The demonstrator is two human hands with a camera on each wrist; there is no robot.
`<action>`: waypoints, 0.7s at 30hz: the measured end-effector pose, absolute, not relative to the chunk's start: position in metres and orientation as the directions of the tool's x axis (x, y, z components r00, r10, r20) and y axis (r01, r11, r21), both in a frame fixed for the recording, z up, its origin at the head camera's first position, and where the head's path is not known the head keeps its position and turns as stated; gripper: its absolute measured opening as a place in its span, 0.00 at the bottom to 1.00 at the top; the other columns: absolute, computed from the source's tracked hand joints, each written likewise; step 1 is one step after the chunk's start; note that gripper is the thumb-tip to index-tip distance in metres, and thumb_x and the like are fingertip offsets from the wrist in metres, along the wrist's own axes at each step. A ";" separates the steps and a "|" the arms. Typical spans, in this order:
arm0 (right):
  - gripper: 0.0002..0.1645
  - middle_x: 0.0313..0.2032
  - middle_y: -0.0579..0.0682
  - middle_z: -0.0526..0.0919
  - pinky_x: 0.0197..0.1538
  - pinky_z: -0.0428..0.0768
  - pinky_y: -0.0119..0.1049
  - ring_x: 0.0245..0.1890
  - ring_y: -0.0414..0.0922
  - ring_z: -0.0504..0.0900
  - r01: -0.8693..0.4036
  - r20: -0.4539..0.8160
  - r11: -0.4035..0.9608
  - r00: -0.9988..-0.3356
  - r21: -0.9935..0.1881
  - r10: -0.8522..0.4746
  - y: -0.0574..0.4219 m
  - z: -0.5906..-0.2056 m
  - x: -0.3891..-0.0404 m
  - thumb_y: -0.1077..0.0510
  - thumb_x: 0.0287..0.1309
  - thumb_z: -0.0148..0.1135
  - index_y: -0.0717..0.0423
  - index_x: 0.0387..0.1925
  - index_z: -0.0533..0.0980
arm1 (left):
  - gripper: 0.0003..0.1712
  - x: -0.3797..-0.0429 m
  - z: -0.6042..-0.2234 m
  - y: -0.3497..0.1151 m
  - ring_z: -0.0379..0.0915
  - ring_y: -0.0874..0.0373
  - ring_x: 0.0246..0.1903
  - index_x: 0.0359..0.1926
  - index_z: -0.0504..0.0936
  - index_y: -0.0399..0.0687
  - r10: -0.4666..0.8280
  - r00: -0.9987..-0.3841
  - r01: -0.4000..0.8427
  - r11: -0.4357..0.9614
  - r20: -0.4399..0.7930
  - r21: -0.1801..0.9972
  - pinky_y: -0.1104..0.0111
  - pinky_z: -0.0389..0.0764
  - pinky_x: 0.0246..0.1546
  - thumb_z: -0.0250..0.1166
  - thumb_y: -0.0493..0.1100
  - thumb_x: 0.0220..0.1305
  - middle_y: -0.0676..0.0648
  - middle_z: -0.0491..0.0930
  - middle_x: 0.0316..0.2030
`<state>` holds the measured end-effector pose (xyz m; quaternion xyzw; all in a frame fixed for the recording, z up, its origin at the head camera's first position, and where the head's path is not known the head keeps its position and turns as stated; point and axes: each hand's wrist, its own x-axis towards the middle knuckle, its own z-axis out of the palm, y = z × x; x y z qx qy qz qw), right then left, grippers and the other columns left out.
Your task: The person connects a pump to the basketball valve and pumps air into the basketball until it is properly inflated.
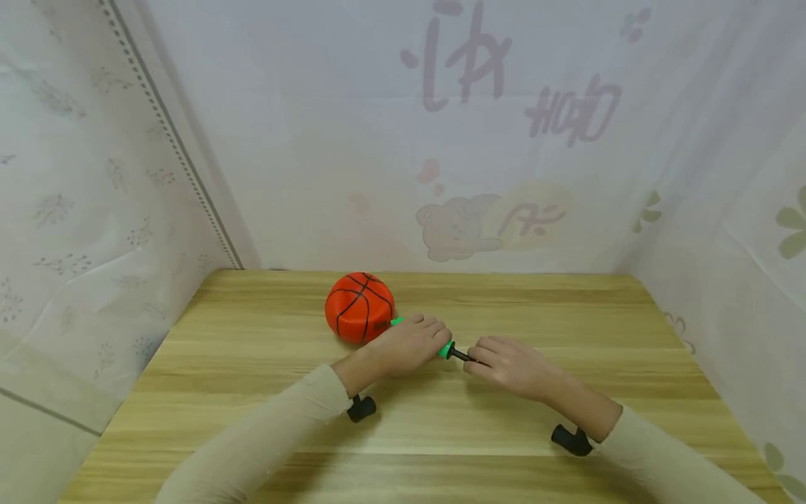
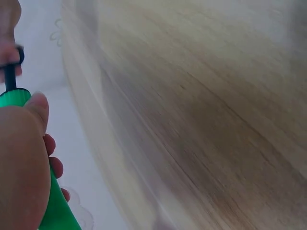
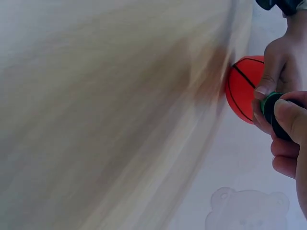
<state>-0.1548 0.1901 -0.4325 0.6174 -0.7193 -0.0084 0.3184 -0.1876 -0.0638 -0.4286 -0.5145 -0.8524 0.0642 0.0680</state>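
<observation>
A green hand pump [image 1: 446, 349] with a black plunger rod lies between my two hands, its tip end toward the ball. My left hand [image 1: 412, 344] grips the pump's green barrel [image 2: 58, 211]; the fingers wrap round it in the left wrist view. My right hand [image 1: 511, 365] holds the black handle [image 3: 279, 117] at the other end, with some of the rod showing between the hands. Just left of the pump sits an orange-red basketball [image 1: 359, 308] with black lines and a dented side. My left hand hides where the pump meets the ball.
Everything rests above or on a wooden table [image 1: 441, 427]. A printed white cloth [image 1: 327, 175] hangs behind its far edge, with more cloth at both sides. Black camera mounts [image 1: 362, 408] are strapped under both wrists.
</observation>
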 end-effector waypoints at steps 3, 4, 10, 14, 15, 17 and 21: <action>0.23 0.36 0.48 0.82 0.38 0.80 0.33 0.34 0.42 0.78 -0.891 0.452 0.239 -0.043 0.387 -0.891 0.199 -0.432 -0.146 0.63 0.82 0.35 0.56 0.39 0.79 | 0.14 -0.188 -0.430 -0.066 0.71 0.60 0.47 0.51 0.72 0.49 0.889 -0.456 0.873 0.458 0.052 -0.171 0.70 0.72 0.49 0.52 0.54 0.80 0.54 0.76 0.46; 0.23 0.36 0.48 0.82 0.38 0.80 0.33 0.34 0.42 0.79 -0.892 0.453 0.242 -0.047 0.382 -0.890 0.202 -0.432 -0.143 0.62 0.82 0.35 0.56 0.39 0.79 | 0.14 -0.188 -0.430 -0.067 0.71 0.60 0.48 0.51 0.72 0.49 0.889 -0.455 0.873 0.456 0.052 -0.171 0.69 0.72 0.50 0.51 0.53 0.80 0.54 0.76 0.47; 0.25 0.37 0.50 0.83 0.40 0.82 0.34 0.36 0.43 0.80 -0.896 0.440 0.258 -0.080 0.362 -0.895 0.223 -0.430 -0.128 0.62 0.82 0.35 0.56 0.40 0.80 | 0.14 -0.189 -0.428 -0.069 0.72 0.60 0.52 0.55 0.72 0.48 0.889 -0.457 0.873 0.454 0.029 -0.178 0.69 0.73 0.55 0.51 0.51 0.80 0.53 0.76 0.50; 0.26 0.38 0.50 0.83 0.40 0.82 0.35 0.36 0.44 0.80 -0.898 0.435 0.264 -0.093 0.352 -0.896 0.236 -0.429 -0.120 0.62 0.82 0.34 0.57 0.41 0.81 | 0.15 -0.189 -0.427 -0.070 0.72 0.60 0.52 0.56 0.72 0.47 0.887 -0.461 0.872 0.458 0.025 -0.172 0.68 0.73 0.56 0.51 0.52 0.81 0.52 0.77 0.50; 0.26 0.38 0.50 0.83 0.40 0.82 0.35 0.36 0.44 0.80 -0.897 0.434 0.266 -0.096 0.352 -0.896 0.239 -0.429 -0.119 0.62 0.82 0.34 0.56 0.41 0.81 | 0.16 -0.189 -0.427 -0.070 0.72 0.60 0.51 0.55 0.72 0.47 0.886 -0.462 0.872 0.460 0.026 -0.167 0.68 0.73 0.56 0.51 0.52 0.80 0.52 0.77 0.49; 0.26 0.38 0.51 0.84 0.40 0.82 0.35 0.37 0.44 0.81 -0.897 0.434 0.268 -0.098 0.351 -0.896 0.243 -0.429 -0.116 0.62 0.82 0.34 0.56 0.41 0.82 | 0.15 -0.189 -0.427 -0.070 0.72 0.60 0.50 0.54 0.72 0.47 0.886 -0.463 0.874 0.461 0.030 -0.156 0.69 0.73 0.55 0.51 0.52 0.80 0.53 0.76 0.49; 0.26 0.39 0.51 0.85 0.40 0.83 0.36 0.37 0.45 0.82 -0.895 0.438 0.274 -0.102 0.351 -0.893 0.247 -0.431 -0.114 0.62 0.82 0.35 0.57 0.41 0.82 | 0.15 -0.189 -0.429 -0.068 0.71 0.60 0.50 0.54 0.72 0.47 0.886 -0.461 0.876 0.462 0.037 -0.141 0.69 0.73 0.55 0.52 0.52 0.80 0.52 0.76 0.49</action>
